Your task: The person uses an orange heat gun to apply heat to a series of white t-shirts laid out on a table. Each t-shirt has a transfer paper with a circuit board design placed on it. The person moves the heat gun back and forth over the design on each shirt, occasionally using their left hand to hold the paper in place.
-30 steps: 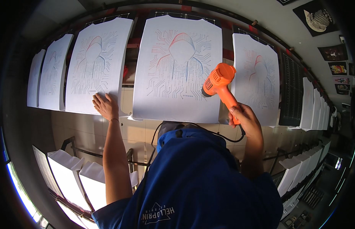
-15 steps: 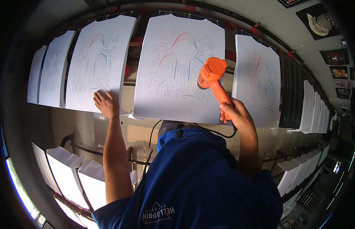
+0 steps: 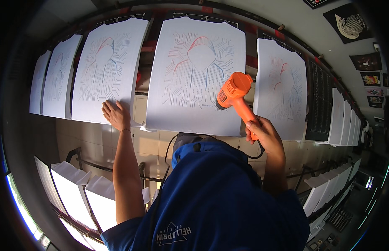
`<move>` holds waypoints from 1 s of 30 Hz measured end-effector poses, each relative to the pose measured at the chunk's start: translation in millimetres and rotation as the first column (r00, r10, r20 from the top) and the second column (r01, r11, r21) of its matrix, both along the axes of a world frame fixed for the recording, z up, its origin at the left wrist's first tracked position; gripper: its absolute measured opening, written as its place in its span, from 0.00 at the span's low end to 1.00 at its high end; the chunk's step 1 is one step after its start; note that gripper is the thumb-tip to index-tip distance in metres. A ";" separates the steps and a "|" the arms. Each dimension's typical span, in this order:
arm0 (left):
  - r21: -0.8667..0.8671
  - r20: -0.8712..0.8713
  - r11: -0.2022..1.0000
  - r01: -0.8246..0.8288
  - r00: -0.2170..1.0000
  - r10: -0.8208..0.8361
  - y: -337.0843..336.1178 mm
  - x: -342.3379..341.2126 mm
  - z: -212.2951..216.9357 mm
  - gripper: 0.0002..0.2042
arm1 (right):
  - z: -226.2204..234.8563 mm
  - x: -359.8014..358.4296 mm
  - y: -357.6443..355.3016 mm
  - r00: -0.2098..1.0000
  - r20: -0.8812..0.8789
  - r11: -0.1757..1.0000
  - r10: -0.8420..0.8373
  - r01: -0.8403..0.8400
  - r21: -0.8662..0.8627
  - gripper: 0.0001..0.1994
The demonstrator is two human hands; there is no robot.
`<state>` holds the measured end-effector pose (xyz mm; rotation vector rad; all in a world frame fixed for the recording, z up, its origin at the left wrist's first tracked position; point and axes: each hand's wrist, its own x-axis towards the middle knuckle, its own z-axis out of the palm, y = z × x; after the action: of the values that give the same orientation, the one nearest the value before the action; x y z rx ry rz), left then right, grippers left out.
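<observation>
In my right hand (image 3: 261, 133) is an orange heat gun (image 3: 237, 94), gripped by its handle. Its dark nozzle points left, over the lower right of the print on a white shirt panel (image 3: 177, 121). That print shows a hooded figure among circuit lines in red and blue. My left hand (image 3: 115, 113) lies flat, fingers spread, on the lower edge of the neighbouring white shirt panel (image 3: 83, 106), just below a matching print. A black cord (image 3: 258, 155) runs from the heat gun's handle toward my body.
Another printed shirt panel (image 3: 282, 125) lies to the right, beside a black board (image 3: 318, 104). More white panels (image 3: 58, 83) stretch away left. Behind me, a second rack holds white panels (image 3: 103, 201). Tiled floor (image 3: 150, 144) shows between the racks.
My right hand and the heat gun have moved slightly down toward me, the nozzle now at the print's lower right corner. The left hand stays in place.
</observation>
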<state>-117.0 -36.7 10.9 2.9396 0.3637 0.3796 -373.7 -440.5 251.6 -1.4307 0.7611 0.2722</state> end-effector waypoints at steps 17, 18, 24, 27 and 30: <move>-0.027 0.002 1.000 0.010 1.000 -0.010 -1.1 0.8 1.9 0.30 | 7.1 -29.1 3.8 0.999 -0.017 0.999 -0.038 0.038 -0.001 0.13; -0.026 0.002 1.000 0.008 1.000 -0.008 -0.9 1.1 1.7 0.30 | 4.1 -27.6 7.0 1.000 -0.005 1.000 -0.028 0.028 -0.010 0.13; -0.014 0.000 1.000 0.009 1.000 -0.009 0.2 -1.3 2.0 0.30 | -3.8 -19.7 8.9 0.999 0.035 0.999 -0.017 0.015 0.048 0.13; -0.007 0.001 1.000 0.012 1.000 -0.012 -1.6 1.0 4.6 0.29 | -7.6 -14.8 14.2 0.997 0.048 0.998 0.055 -0.056 0.024 0.13; -0.010 -0.009 1.000 0.006 1.000 -0.006 -0.5 -0.6 4.6 0.29 | -8.2 -10.5 13.7 0.997 0.037 0.998 0.064 -0.065 0.026 0.13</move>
<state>-117.7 -37.2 15.5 2.9326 0.3575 0.3629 -384.2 -426.8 243.4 -1.4330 0.6797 0.3044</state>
